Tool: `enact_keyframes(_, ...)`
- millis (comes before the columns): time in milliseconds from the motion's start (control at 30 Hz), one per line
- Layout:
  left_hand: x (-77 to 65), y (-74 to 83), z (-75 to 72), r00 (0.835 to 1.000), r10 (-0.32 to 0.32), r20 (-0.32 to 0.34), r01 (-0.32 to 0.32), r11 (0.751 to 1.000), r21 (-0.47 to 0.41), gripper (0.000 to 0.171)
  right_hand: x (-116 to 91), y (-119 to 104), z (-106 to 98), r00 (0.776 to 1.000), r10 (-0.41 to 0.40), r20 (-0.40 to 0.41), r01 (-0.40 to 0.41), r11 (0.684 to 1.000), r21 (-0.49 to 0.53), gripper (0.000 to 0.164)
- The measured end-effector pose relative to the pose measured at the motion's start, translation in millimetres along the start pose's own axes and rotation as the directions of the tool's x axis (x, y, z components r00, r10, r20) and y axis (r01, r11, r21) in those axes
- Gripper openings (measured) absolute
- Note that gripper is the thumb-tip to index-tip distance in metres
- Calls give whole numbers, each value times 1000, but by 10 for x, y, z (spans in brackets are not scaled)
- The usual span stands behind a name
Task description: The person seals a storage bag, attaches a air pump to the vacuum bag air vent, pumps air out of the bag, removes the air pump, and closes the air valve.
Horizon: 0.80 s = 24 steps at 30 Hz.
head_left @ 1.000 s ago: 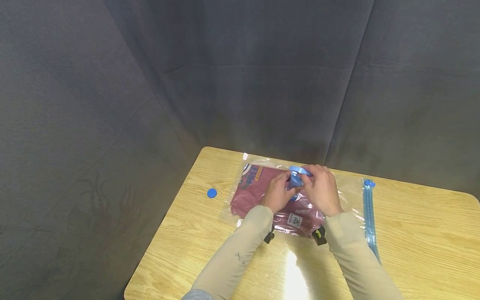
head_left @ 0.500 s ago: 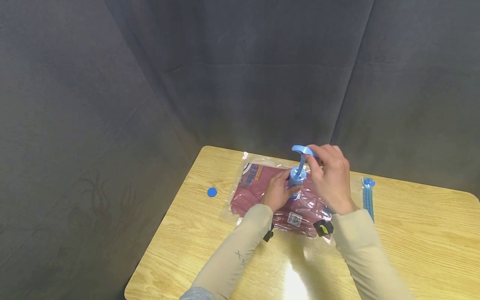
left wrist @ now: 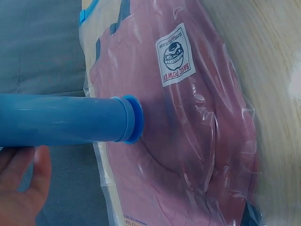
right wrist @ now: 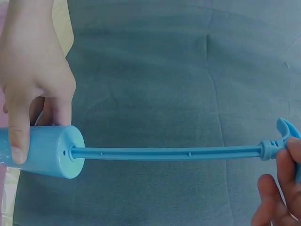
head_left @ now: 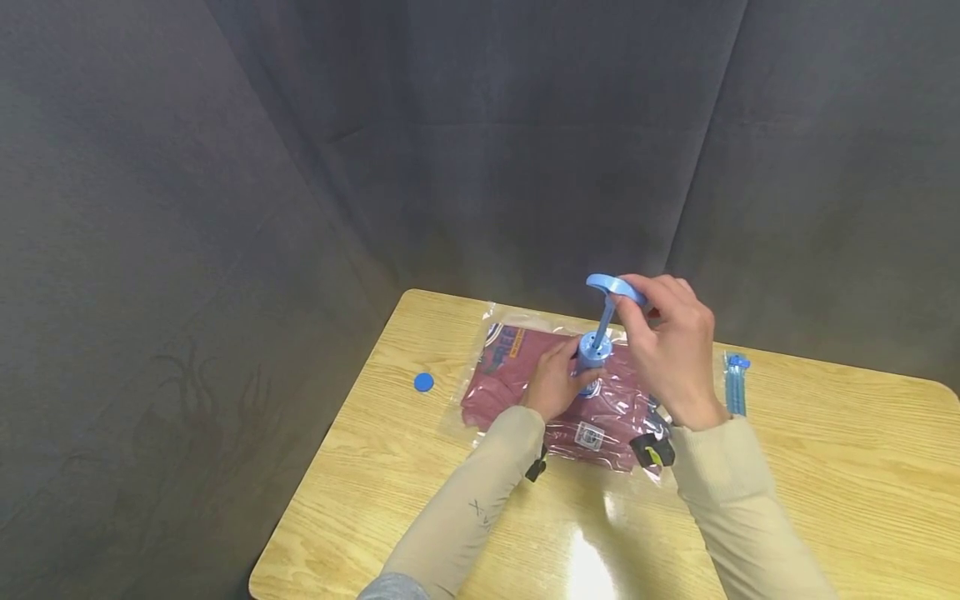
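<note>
Left of the clear bag (head_left: 532,322), near its edge, lies a blue disc (head_left: 423,382). Maroon cloth (head_left: 495,396) lies inside the bag, its lettering partly blurred. Over the bag's middle, the left hand (head_left: 553,385) is clamped round the barrel of a blue pump (head_left: 592,354) standing on the bag. The right hand (head_left: 675,337), above the bag, pinches the pump's handle, cut off in the right wrist view. At the bag's right end, a blue zip strip (head_left: 737,387) is partly hidden by the right sleeve (head_left: 727,458).
</note>
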<state>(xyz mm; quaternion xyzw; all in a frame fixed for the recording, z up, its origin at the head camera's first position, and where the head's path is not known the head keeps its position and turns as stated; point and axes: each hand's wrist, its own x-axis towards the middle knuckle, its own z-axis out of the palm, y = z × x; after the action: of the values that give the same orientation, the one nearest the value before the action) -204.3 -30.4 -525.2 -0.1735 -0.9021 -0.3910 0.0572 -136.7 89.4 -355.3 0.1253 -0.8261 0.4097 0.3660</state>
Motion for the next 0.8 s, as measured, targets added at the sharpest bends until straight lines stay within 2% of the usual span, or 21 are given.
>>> enact_keyframes(133,-4,17,-19,1000,-12,9,12,1000,-6,55,-17,13,-6,999,26,34,-26,1000,-6,15)
enact_keyframes(500,-6,24,-34,1000,-14,23,14,1000,-12,55,-43,67,22,999,34,31,-34,999,-10,17)
enact_keyframes(667,-7,20,-34,1000,14,6,-14,1000,2,55,-97,204,89,994,68,87,-66,997,-31,15)
enact_keyframes(800,-13,18,-24,999,36,-5,-36,999,13,55,-210,393,175,981,112,161,-102,993,-66,14)
